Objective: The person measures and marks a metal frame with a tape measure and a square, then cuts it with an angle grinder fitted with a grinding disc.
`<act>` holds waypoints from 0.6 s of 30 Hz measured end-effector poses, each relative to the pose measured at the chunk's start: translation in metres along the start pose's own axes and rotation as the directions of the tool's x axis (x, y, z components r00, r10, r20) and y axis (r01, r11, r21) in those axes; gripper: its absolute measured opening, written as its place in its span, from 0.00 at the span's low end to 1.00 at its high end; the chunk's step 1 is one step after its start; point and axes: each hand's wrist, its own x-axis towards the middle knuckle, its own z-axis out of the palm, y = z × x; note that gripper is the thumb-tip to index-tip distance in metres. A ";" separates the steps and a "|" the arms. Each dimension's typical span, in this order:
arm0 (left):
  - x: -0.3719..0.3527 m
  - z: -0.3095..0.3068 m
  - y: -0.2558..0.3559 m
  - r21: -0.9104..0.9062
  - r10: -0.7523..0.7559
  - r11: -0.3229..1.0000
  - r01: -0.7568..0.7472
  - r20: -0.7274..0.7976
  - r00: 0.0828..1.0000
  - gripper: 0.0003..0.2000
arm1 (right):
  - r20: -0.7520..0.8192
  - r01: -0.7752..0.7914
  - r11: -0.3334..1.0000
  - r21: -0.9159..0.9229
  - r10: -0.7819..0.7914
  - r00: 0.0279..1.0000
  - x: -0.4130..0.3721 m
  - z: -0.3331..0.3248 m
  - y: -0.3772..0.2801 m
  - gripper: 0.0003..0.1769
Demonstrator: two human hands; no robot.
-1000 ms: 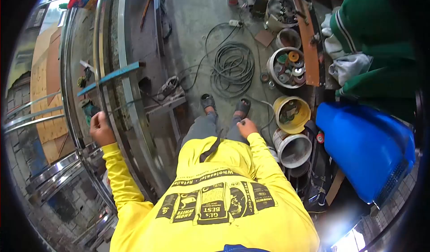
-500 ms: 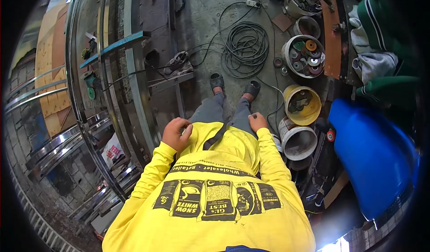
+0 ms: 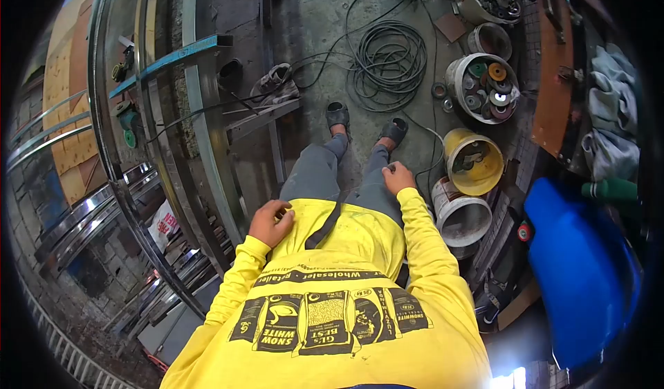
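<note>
My left hand (image 3: 271, 223) hangs at the lower hem of the yellow shirt (image 3: 346, 240), its fingers loosely curled with nothing visible in them. Over the grey trousers (image 3: 312, 173), at my right thigh, is my right hand (image 3: 399, 178). Its fingers are pinched together around a small dark spot that I cannot make out. A dark strap (image 3: 325, 226) hangs down the front of the shirt between the two hands. Dark clogs (image 3: 337, 114) are on my feet, which stand on the concrete floor.
A coiled black cable (image 3: 389, 65) lies ahead of my feet. To the right are a bucket of discs (image 3: 451, 78), a yellow bucket (image 3: 453, 155), a white bucket (image 3: 465, 224) and a blue plastic object (image 3: 577, 271). Long metal bars (image 3: 200, 112) extend along the left.
The view has shifted, and the buckets and blue object appear farther right. Both hands remain curled near the waist and thigh. Less of the green cloth shows at the right.
</note>
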 end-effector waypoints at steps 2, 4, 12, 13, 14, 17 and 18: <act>0.006 0.000 0.003 -0.011 -0.048 0.999 0.049 0.090 0.995 0.15 | 0.000 -0.023 0.999 0.023 0.023 1.000 -0.002 0.010 -0.001 0.26; 0.016 0.002 -0.002 0.020 -0.033 0.999 0.030 0.143 0.989 0.15 | -0.026 -0.021 1.000 0.017 0.022 0.999 -0.005 0.020 0.005 0.25; 0.133 -0.006 0.021 -0.080 0.057 0.996 -0.041 0.216 0.975 0.14 | -0.533 0.215 0.922 0.321 -0.011 0.846 0.041 -0.041 -0.036 0.16; 0.147 -0.001 0.022 -0.128 0.008 0.991 0.022 0.226 0.974 0.14 | -0.558 0.237 0.912 0.335 -0.011 0.830 0.053 -0.050 -0.049 0.15; 0.156 0.006 0.015 -0.088 -0.028 0.995 0.049 0.226 0.974 0.14 | -0.513 0.226 0.884 0.410 0.018 0.858 0.058 -0.066 -0.077 0.15; 0.184 0.029 0.000 0.013 -0.080 0.997 0.079 0.218 0.973 0.15 | -0.447 0.292 0.899 0.326 -0.126 0.886 0.098 -0.072 -0.108 0.15; 0.191 0.036 -0.005 0.000 -0.107 0.994 0.109 0.209 0.972 0.15 | -0.392 0.303 0.907 0.291 -0.176 0.903 0.112 -0.072 -0.119 0.16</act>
